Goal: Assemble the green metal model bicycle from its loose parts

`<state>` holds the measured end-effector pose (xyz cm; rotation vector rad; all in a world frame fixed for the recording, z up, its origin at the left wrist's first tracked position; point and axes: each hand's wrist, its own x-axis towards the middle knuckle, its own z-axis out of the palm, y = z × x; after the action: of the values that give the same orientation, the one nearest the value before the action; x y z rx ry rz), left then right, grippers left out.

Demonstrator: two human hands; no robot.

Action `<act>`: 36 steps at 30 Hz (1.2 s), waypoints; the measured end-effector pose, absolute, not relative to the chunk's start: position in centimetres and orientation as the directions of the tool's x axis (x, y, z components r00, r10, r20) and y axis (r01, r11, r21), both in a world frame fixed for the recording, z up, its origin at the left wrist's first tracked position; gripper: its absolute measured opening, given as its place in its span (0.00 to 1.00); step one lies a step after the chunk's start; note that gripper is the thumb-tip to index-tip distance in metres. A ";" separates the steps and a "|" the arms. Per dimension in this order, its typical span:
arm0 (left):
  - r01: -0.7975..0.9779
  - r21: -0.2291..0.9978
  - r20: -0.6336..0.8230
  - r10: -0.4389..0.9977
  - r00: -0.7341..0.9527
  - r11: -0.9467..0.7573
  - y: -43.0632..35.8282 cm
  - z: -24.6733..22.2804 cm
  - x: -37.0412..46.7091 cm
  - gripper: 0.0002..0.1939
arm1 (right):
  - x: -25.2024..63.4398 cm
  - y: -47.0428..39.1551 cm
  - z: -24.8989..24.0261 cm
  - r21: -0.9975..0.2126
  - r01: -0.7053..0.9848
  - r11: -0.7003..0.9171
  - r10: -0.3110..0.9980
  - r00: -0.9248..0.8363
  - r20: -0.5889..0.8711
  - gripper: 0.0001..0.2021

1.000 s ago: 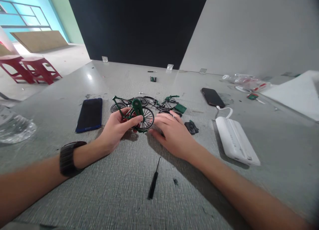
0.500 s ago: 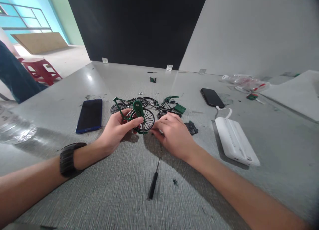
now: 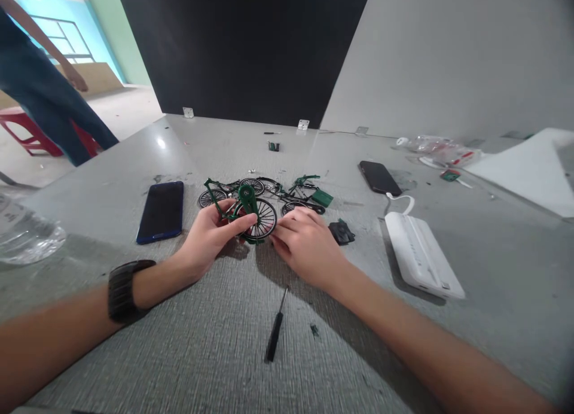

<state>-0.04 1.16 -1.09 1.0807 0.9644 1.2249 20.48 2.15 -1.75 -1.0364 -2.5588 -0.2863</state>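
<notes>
Between thumb and fingers, my left hand (image 3: 215, 231) grips a small green model bicycle (image 3: 248, 200), its black spoked wheel turned toward the right. My right hand (image 3: 305, 237) is closed at the right edge of that wheel; its fingertips are partly hidden, and what they pinch is too small to make out. Behind my hands lie a second model bicycle (image 3: 213, 197) at the left and another (image 3: 305, 186) with a green basket at the right. A black-handled screwdriver (image 3: 275, 333) rests on the table in front of my hands.
A blue phone (image 3: 161, 212) and a plastic bottle (image 3: 27, 231) are at the left. To the right are dark parts (image 3: 342, 231), a black phone (image 3: 379, 177) cabled to a white power bank (image 3: 424, 255), and a clear bottle (image 3: 442, 148). A person's legs (image 3: 49, 91) show beyond the table.
In the background at far left, the person has moved further into view, with an arm and hand now showing. My hands keep nearly the same pose around the model bicycle.
</notes>
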 end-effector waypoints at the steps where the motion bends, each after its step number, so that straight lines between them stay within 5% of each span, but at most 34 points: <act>1: -0.227 0.974 0.002 0.994 0.108 0.023 1.2 -1.1 -0.1 0.16 | 20.5 2.2 -1.7 0.058 0.697 0.715 0.624 -0.673 0.396 0.08; 36: -0.179 0.983 -0.007 0.991 0.135 0.032 1.2 -1.7 -0.4 0.17 | 20.6 1.9 -1.6 0.116 0.745 0.656 0.630 -0.626 0.460 0.10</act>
<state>-0.41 1.23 -1.72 1.1216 0.9876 1.1774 20.58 1.90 -1.65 -1.0846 -2.4946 -0.4196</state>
